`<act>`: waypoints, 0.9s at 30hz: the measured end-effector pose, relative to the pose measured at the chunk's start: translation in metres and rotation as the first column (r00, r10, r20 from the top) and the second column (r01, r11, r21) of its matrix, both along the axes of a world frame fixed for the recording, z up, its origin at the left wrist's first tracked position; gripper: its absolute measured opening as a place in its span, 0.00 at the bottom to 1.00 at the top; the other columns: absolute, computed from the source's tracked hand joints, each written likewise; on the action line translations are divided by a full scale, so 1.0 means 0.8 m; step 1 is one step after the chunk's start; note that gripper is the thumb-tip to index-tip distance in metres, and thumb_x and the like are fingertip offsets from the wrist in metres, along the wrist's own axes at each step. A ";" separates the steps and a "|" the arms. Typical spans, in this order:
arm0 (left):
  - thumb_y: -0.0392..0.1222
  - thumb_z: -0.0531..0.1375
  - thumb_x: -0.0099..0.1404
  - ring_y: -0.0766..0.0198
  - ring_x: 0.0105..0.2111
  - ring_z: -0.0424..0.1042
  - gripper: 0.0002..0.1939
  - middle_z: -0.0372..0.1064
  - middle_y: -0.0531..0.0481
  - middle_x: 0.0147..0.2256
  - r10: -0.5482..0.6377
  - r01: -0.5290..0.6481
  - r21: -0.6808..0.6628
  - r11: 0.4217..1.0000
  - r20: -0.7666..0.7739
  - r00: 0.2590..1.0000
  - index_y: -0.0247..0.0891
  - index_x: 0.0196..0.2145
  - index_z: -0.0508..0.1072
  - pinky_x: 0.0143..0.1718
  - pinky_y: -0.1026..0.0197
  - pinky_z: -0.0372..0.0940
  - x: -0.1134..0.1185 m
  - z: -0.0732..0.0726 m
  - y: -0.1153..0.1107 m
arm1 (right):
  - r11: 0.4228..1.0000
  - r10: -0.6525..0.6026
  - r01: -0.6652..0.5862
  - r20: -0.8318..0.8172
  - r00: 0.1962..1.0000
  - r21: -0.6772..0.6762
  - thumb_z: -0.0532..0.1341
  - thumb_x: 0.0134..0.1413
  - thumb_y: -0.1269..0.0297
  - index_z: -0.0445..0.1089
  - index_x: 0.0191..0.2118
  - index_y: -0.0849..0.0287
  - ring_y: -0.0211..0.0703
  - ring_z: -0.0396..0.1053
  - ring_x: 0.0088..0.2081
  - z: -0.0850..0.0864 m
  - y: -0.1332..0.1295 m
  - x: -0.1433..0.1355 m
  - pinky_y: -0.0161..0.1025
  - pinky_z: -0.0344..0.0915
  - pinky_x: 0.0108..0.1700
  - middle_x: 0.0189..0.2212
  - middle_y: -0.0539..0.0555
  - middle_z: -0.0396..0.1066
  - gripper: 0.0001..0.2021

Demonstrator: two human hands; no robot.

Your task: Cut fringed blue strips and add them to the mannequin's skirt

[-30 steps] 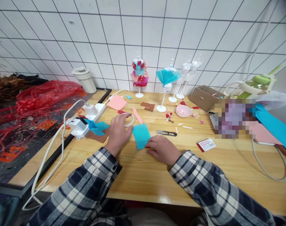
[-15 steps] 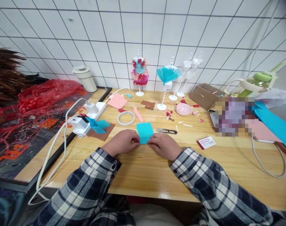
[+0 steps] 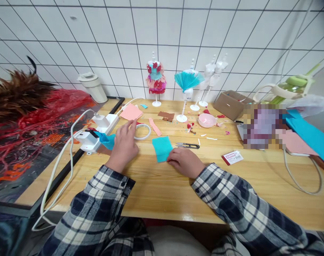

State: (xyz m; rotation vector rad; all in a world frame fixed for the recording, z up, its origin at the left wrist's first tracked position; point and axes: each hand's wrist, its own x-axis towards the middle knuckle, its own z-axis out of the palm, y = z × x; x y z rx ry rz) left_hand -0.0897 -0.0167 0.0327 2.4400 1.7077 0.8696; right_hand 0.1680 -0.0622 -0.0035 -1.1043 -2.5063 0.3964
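A turquoise square of crepe-like paper (image 3: 162, 148) lies flat on the wooden table in front of me. My right hand (image 3: 185, 161) pinches its lower right corner, fingers curled together. Left of the square, my left hand (image 3: 123, 145) is raised with fingers stretched out, close to a white roll of tape (image 3: 149, 132). Behind that hand is a crumpled blue piece (image 3: 106, 139), partly hidden. A pair of thread snips (image 3: 190, 145) rests just beyond my right hand.
Miniature dress forms stand at the back, one in a ruffled dress (image 3: 155, 80), another with a pleated blue fan (image 3: 187, 81). Around them are a pink bowl (image 3: 207, 121), a cardboard box (image 3: 231, 106) and coloured scraps. A power strip (image 3: 111, 122) with cables sits left; a tag (image 3: 232, 157) lies right.
My left hand has let go of the turquoise square and moved left and away from me toward the tape roll, its fingers spreading. The right hand stays at the square's corner.
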 end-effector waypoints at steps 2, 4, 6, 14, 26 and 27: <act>0.35 0.58 0.60 0.50 0.54 0.64 0.24 0.66 0.40 0.55 -0.055 0.054 0.070 0.996 0.016 0.998 0.38 0.55 0.68 0.56 0.47 0.60 0.007 -0.002 -0.003 | 1.000 -0.007 0.007 0.000 1.000 0.018 0.59 0.61 0.67 0.76 0.37 0.56 0.43 0.67 0.40 0.002 -0.001 0.000 0.41 0.59 0.45 0.36 0.53 0.75 0.07; 0.41 0.58 0.64 0.55 0.46 0.70 0.12 0.73 0.45 0.44 -0.203 0.202 0.018 0.979 0.019 0.979 0.40 0.45 0.75 0.51 0.51 0.64 0.020 -0.003 -0.011 | 0.999 -0.024 0.024 -0.011 1.000 0.031 0.60 0.60 0.67 0.76 0.37 0.56 0.43 0.67 0.40 0.003 -0.002 -0.001 0.41 0.59 0.45 0.36 0.53 0.75 0.06; 0.44 0.58 0.65 0.58 0.41 0.71 0.09 0.75 0.48 0.38 -0.352 0.349 -0.076 0.934 -0.019 0.936 0.41 0.39 0.77 0.46 0.54 0.65 0.036 -0.004 -0.022 | 0.998 -0.052 0.053 -0.023 0.998 0.032 0.61 0.59 0.66 0.75 0.39 0.57 0.43 0.67 0.40 0.003 -0.002 -0.002 0.41 0.59 0.45 0.37 0.53 0.75 0.05; 0.40 0.57 0.65 0.58 0.39 0.72 0.09 0.75 0.47 0.35 -0.516 0.437 -0.324 0.839 -0.224 0.826 0.41 0.35 0.79 0.40 0.58 0.64 0.063 -0.011 -0.041 | 0.992 -0.122 0.125 0.059 0.991 -0.036 0.60 0.61 0.65 0.77 0.37 0.56 0.42 0.67 0.40 -0.001 -0.003 -0.003 0.39 0.59 0.43 0.37 0.54 0.73 0.07; 0.38 0.55 0.67 0.58 0.38 0.72 0.12 0.75 0.46 0.34 -0.451 0.368 -0.349 0.862 -0.195 0.871 0.41 0.36 0.79 0.42 0.57 0.64 0.067 -0.013 -0.044 | 0.966 -0.222 0.240 0.162 0.961 -0.097 0.58 0.61 0.65 0.76 0.42 0.53 0.42 0.69 0.41 0.012 -0.010 -0.010 0.38 0.59 0.41 0.38 0.53 0.75 0.08; 0.38 0.55 0.67 0.57 0.39 0.71 0.12 0.74 0.46 0.34 -0.453 0.372 -0.335 0.866 -0.205 0.868 0.41 0.35 0.79 0.42 0.57 0.64 0.067 -0.013 -0.044 | 0.966 -0.220 0.239 0.175 0.960 -0.097 0.58 0.62 0.65 0.76 0.41 0.53 0.42 0.69 0.40 0.013 -0.010 -0.011 0.38 0.59 0.41 0.38 0.53 0.75 0.09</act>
